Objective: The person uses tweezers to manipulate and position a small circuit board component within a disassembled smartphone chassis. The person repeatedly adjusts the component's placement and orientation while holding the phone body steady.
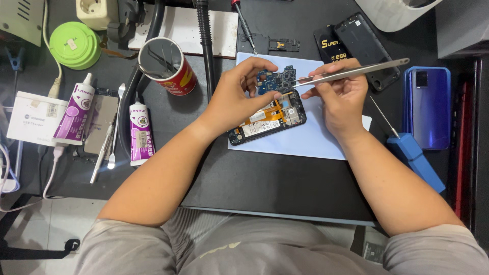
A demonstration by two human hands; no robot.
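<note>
A blue circuit board point(275, 81) is pinched by the left hand point(239, 97) above an opened phone point(267, 118) at the counter's point(265, 183) far middle; metal tweezers point(351, 72) are gripped in the right hand point(340, 94).

Opened phone point(267, 119) on mat point(310, 140), glue tubes point(137, 132) left.

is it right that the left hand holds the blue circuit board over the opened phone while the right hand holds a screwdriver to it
Not quite. The head view shows the right hand holding metal tweezers, not a screwdriver. The rest stands: the left hand holds the blue circuit board over the opened phone.
</note>
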